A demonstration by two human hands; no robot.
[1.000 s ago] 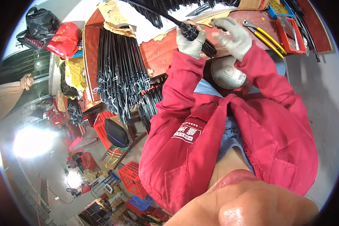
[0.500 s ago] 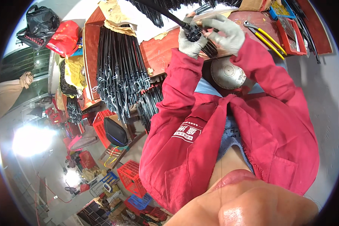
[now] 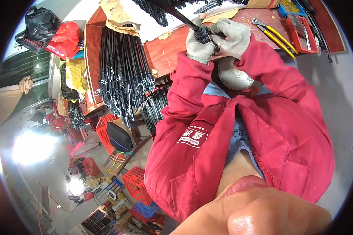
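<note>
My left hand [image 3: 199, 47], in a pale work glove, is closed around the dark hub of a black umbrella frame [image 3: 175, 14]. Its long shaft slants up to the far left from my grip. My right hand [image 3: 234, 39], gloved too with some fingertips bare, pinches at the right side of the hub. What lies between those fingers is too small to make out. Just below the hands, a round metal dome [image 3: 233, 74] shows at the table's near edge. Yellow-handled pliers [image 3: 276, 37] lie to the right of my right hand.
On the left, a thick bundle of black umbrella frames [image 3: 123, 70] with white ties hangs over the edge of the red table [image 3: 161, 55]. A red tray [image 3: 302, 35] and a blue tray [image 3: 292, 8] stand at the far right. Red crates [image 3: 136, 184] sit on the floor at lower left.
My right hand has closed in on the hub, its fingers now bent together beside my left hand. The ribs hanging below the hands are now mostly hidden.
</note>
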